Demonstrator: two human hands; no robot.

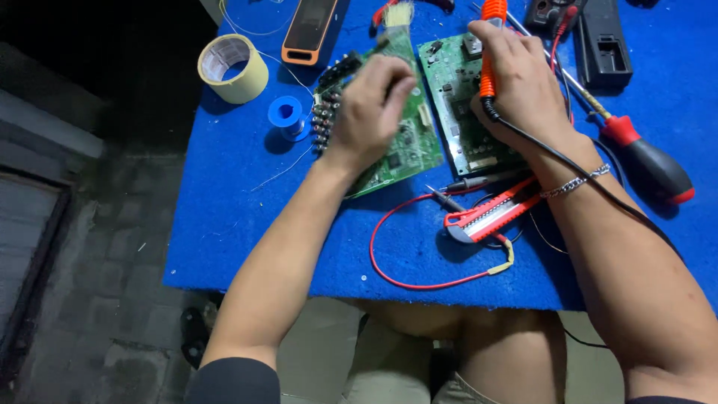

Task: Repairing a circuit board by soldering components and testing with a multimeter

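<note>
**Working two boards with a hot iron close by**

Starting at the left, a tape roll (232, 68) and a blue solder spool (286, 116) are sitting on the blue worktop (247, 224), well apart from the hands. A thin wire is trailing from the spool toward the boards and could be snagging a wrist if the arm is swinging out.

The left hand (374, 105) is lying over the left board (404, 150), its fingers curled narrow around a brush (399, 16) whose pale bristles are poking out above; the hand is blurred, so the exact grip is hard to judge. The board is looking tilted, one edge lifted, and it may be slipping or rocking under pressure.

Just beside it, the right board (456, 127) is lying flat. The right hand (520, 82) is resting on it, fingers closed around an orange soldering iron (490, 45). Its tip is hidden, so I cannot tell what it is touching; if hot, it could be scorching a part, the worktop or the other hand, which is working very near. Its black cord is running along the forearm and could be dragging the iron off line.

Below, a red lead (419, 280) is looping near an orange cutter (490, 217), whose blade state is unclear. A screwdriver (643, 161) is lying at the right. Items along the top edge are being cut off.
</note>
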